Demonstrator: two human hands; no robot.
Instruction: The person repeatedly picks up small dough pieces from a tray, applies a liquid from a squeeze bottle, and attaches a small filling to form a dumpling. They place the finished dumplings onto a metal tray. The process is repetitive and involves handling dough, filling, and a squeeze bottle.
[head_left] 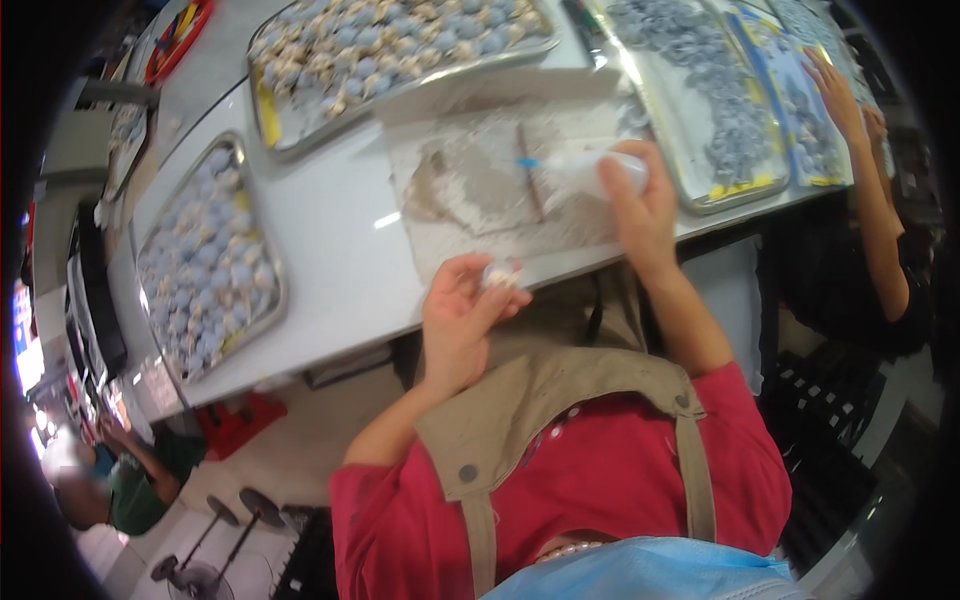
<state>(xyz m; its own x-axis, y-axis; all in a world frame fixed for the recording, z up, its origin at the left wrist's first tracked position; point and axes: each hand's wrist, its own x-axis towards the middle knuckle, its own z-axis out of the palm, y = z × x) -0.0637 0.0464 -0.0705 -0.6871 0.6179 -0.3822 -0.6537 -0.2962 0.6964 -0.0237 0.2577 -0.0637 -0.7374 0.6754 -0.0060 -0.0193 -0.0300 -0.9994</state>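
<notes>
My left hand [462,315] is closed in a pinch on a small pale rounded piece [500,274], held just off the table's near edge. Its exact kind is too blurred to tell. My right hand [643,208] is wrapped round a white squeeze bottle [580,173], tilted on its side, its blue nozzle tip [527,162] pointing left. Beneath the bottle lies a stained sheet of cardboard [470,240] with grey and white smears. A thin brown stick [530,190] rests across it, close to the nozzle.
Metal trays of small blue-grey and cream pieces stand at the left [283,290] and the back [420,80]. Another tray [720,203] at the right holds grey pieces. Beyond it, a co-worker's arm [865,180] reaches over a blue-and-yellow tray. A red basket [180,45] sits far left.
</notes>
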